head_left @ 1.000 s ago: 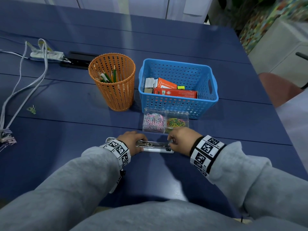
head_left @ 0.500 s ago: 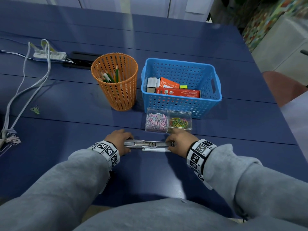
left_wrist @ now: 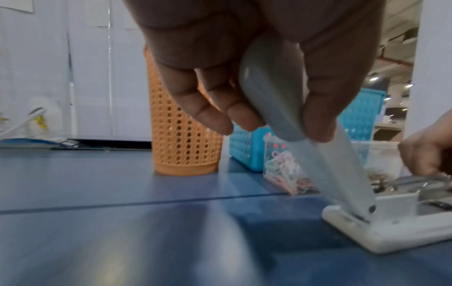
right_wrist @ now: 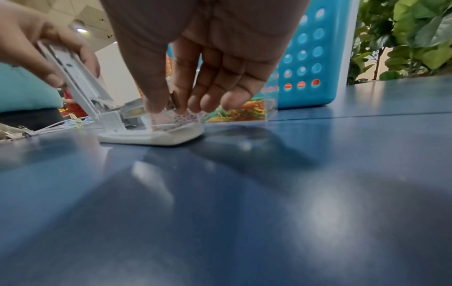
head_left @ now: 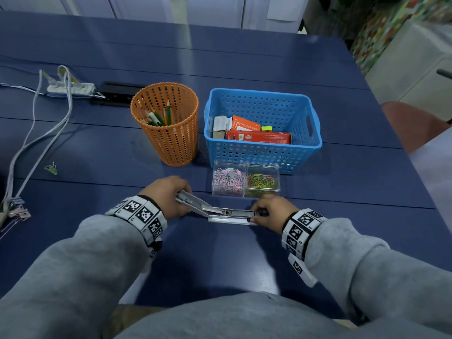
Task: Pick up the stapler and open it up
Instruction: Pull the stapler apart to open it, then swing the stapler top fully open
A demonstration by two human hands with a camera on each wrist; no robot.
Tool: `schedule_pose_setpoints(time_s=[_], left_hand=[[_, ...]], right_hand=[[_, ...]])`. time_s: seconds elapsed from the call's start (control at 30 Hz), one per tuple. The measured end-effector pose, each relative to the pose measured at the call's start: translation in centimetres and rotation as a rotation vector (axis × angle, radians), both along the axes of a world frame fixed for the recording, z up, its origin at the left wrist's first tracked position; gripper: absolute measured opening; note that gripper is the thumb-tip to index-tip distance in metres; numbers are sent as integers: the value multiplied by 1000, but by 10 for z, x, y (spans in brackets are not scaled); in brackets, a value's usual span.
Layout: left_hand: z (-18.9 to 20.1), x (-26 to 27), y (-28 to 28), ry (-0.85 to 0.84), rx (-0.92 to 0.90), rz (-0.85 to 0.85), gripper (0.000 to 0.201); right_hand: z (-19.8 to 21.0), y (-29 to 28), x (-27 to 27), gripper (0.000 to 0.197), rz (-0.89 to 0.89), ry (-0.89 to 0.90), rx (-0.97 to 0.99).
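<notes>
A white and metal stapler [head_left: 232,217] sits with its base on the blue table [head_left: 220,260], just in front of me. Its top cover [head_left: 193,201] is swung open, rising at a slant to the left. My left hand [head_left: 182,194] grips the raised end of that cover [left_wrist: 271,100] between thumb and fingers. My right hand [head_left: 255,215] pinches the stapler's front end and holds the base [right_wrist: 151,137] down. The metal magazine [left_wrist: 420,183] lies exposed above the base [left_wrist: 391,228].
Just behind the stapler stand two clear boxes of paper clips [head_left: 244,179]. Farther back are an orange mesh pen cup [head_left: 168,133] and a blue basket [head_left: 264,152] holding boxes. A power strip [head_left: 71,88] and cables [head_left: 36,133] lie at the left.
My left hand has moved left and up, swinging the top cover away from the base. My right hand has stayed on the front end.
</notes>
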State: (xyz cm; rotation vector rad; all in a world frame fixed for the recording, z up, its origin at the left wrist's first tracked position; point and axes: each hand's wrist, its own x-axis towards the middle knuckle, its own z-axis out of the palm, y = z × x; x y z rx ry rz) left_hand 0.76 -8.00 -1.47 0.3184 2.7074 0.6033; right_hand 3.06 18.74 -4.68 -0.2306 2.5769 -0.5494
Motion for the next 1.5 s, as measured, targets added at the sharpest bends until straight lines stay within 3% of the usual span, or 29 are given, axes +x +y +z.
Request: schedule_pose_setpoints(time_s=[0.23,0.43,0.7,0.87,1.03,1.2,1.33,1.5], left_hand=[[8,-3,38,30,160,-73,26],[-25,5,80,-132,188,-157,43],[-46,5,99,-189,3,-205,40],[-48,1,99,-201,-202,-268,51],[-45,1,101,-182,-238,-290,42],[-48,8,97,-154,-151,-282,30],[-50,8,95,-148,-60,-240,34],[-52,7,93,-148,-15,-233,44]], right_hand=[[-7,1,4,27,-65,9,-32],[-11,0,6,33,-91,-14,-10],[-17,9,16,43,-189,-53,-86],[-20,10,14,52,-250,-96,-129],[-25,11,12,44,-329,-116,-224],[-29,12,13,45,-442,-173,-327],[-25,9,11,35,-514,-317,-556],[-24,11,14,18,-492,-323,-590]])
